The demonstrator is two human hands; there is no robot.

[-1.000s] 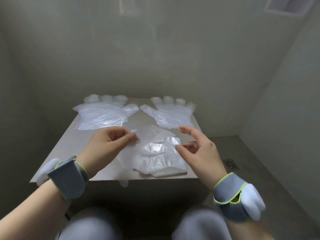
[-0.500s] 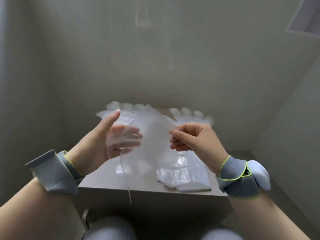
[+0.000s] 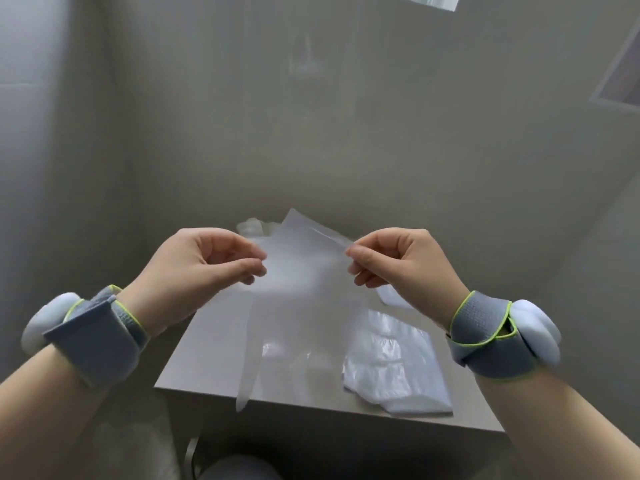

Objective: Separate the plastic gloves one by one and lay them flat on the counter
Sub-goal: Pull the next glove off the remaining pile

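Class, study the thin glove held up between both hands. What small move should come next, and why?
Probably lower the glove onto the bare counter left of the pile. The left hand and right hand pinch its top edge and it hangs loose as one sheet, so it seems separated, not yet flat.

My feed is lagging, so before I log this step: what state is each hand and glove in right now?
left hand, pinching the held glove at its top edge
right hand, pinching the same edge
held glove, lifted, hanging fingers down
glove pile, lying on the counter, untouched
far glove, flat, mostly hidden
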